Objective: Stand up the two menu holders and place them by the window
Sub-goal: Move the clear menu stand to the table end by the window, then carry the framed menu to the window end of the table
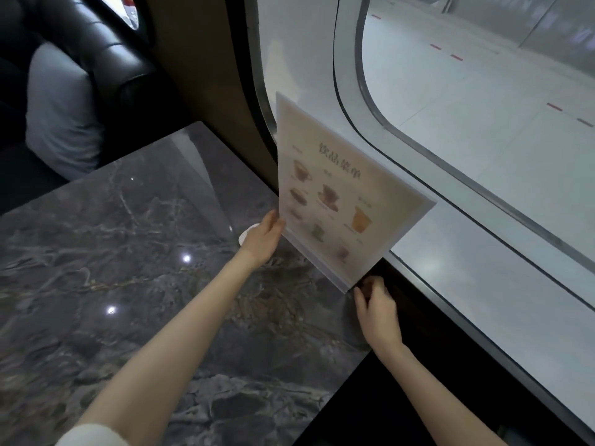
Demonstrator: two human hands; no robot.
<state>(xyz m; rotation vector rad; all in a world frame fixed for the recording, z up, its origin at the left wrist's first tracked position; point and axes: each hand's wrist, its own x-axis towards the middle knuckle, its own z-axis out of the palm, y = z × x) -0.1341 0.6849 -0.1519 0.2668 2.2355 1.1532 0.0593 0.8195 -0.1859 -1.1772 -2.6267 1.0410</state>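
Observation:
A clear acrylic menu holder [335, 194] with a beige drinks menu stands upright at the table's window-side edge, close against the window [483, 107]. My left hand [262, 241] grips its lower left edge. My right hand [376, 312] pinches the near bottom corner of its base. A transparent upright sheet [196, 175] rises from the table to the left of the menu; I cannot tell whether it is the other holder. A small white round object [246, 235] lies partly hidden behind my left hand.
The grey marble table [128, 284] reflects ceiling lights. A black padded seat [106, 49] and a pale grey cushion [61, 114] sit beyond its far edge. A brown wall panel [206, 75] and the metal window frame [476, 185] border the table's right side.

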